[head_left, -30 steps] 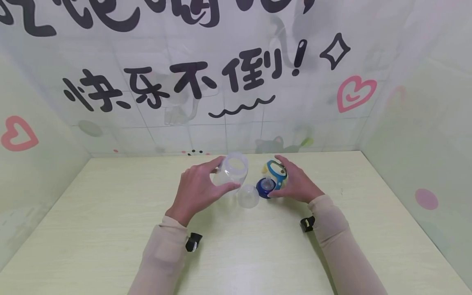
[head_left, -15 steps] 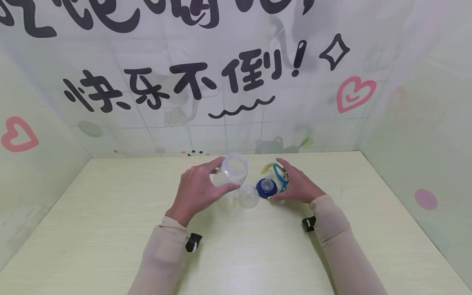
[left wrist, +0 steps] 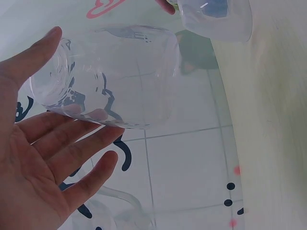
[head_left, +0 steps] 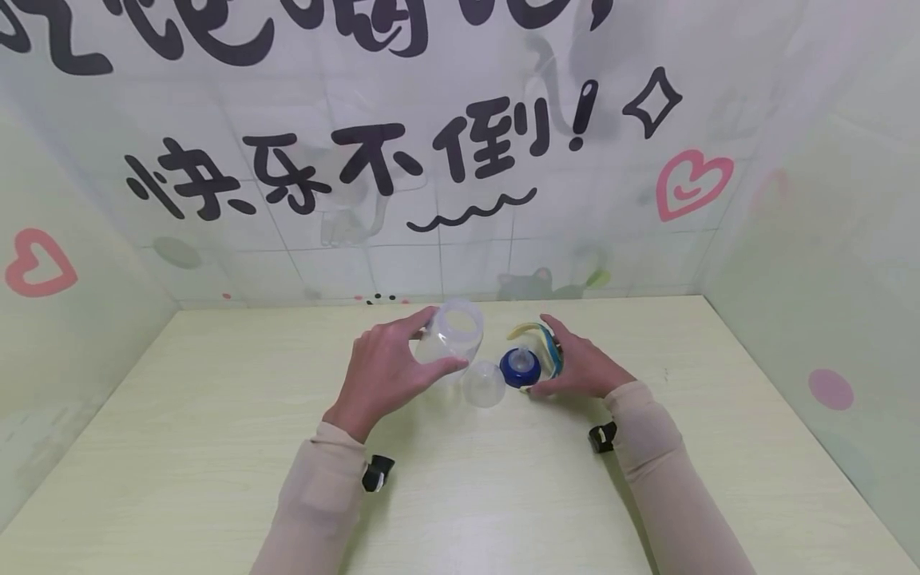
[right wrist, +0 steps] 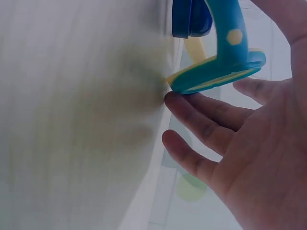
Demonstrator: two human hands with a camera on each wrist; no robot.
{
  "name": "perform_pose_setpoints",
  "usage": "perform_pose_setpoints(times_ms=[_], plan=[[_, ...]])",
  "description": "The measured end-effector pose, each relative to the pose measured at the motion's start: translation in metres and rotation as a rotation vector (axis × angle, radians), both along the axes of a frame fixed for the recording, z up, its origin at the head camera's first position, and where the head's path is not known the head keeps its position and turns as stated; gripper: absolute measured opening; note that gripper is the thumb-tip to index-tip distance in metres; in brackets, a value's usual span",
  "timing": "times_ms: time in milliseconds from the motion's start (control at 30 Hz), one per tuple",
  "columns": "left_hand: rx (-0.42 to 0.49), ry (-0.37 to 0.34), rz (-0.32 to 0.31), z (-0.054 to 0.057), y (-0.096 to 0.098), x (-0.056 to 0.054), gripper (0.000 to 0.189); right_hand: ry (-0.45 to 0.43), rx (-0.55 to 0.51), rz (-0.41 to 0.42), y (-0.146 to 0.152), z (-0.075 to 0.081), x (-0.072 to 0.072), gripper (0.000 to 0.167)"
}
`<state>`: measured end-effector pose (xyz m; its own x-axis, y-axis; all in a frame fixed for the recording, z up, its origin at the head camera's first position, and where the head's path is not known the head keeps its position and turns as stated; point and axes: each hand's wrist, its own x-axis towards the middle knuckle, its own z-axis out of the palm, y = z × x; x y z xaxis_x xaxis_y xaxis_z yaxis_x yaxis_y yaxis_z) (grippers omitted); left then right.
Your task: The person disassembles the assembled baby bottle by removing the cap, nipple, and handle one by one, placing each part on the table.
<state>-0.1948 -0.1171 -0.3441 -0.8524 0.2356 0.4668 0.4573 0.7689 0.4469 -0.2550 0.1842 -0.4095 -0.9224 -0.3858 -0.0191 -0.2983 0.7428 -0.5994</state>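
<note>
In the head view, my left hand (head_left: 388,371) holds a clear baby bottle (head_left: 451,339) between thumb and fingers, its open mouth tilted up toward the camera. The left wrist view shows the thumb on one side of the bottle (left wrist: 120,76) and the fingers along the other. My right hand (head_left: 580,359) holds a blue and yellow bottle handle (head_left: 553,351), fingertips on its ring in the right wrist view, close to the table surface. Just left of the handle sits a dark blue collar with a clear teat (head_left: 521,366). A translucent domed cap (head_left: 485,385) stands between collar and bottle.
The pale wooden table (head_left: 460,495) spreads toward the front and both sides. A printed wall (head_left: 402,263) rises behind it, with side walls left and right (head_left: 812,319). Black wrist camera mounts (head_left: 377,473) hang under both forearms.
The blue and yellow handle has turned in my right hand, from its ring facing the camera to nearly edge-on, and the hand has dropped slightly. My left hand keeps the bottle in place.
</note>
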Motion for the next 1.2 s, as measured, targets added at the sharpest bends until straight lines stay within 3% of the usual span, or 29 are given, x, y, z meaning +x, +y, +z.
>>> perform_pose_setpoints(times_ms=[300, 400, 533, 867, 1033, 1200], plan=[[-0.011, -0.010, 0.014, 0.002, 0.000, 0.001, 0.071, -0.005, 0.016, -0.005, 0.000, 0.001, 0.000, 0.123], [-0.009, -0.011, 0.016, 0.001, 0.000, 0.001, 0.070, 0.038, 0.041, -0.015, -0.002, 0.006, 0.001, 0.121], [0.007, -0.008, 0.012, 0.000, 0.000, 0.000, 0.067, 0.141, 0.037, -0.009, -0.006, 0.016, 0.007, 0.105], [0.063, -0.059, 0.001, -0.002, 0.000, -0.003, 0.073, 0.275, -0.258, 0.104, -0.042, 0.040, 0.026, 0.065], [0.100, -0.112, -0.019, -0.007, 0.000, -0.007, 0.074, 0.250, -0.395, 0.147, -0.061, 0.039, 0.029, 0.052], [0.164, -0.160, -0.038, -0.013, -0.004, -0.012, 0.072, 0.226, -0.453, 0.173, -0.080, 0.038, 0.029, 0.047]])
